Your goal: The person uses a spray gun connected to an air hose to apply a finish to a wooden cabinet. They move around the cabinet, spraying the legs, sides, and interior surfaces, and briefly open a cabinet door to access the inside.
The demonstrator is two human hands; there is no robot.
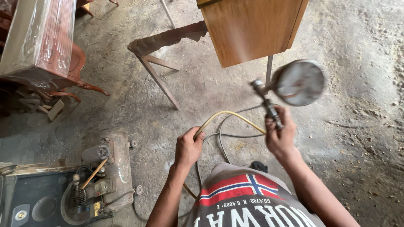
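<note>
My right hand [279, 135] grips the handle of a metal spray gun [269, 103] with a round grey cup [299, 83] on top, blurred by motion. A faint mist leaves its nozzle toward a brown wooden cabinet [248, 29] standing on a metal trestle [159, 46] ahead. My left hand [188, 147] is closed around a yellow air hose [229, 115] that arcs over to the gun's base.
An air compressor [105, 172] sits on the concrete floor at lower left, beside a dark speaker box [29, 201]. Plastic-wrapped carved furniture [42, 42] stands at upper left. Grey cables [221, 141] loop on the floor near my feet.
</note>
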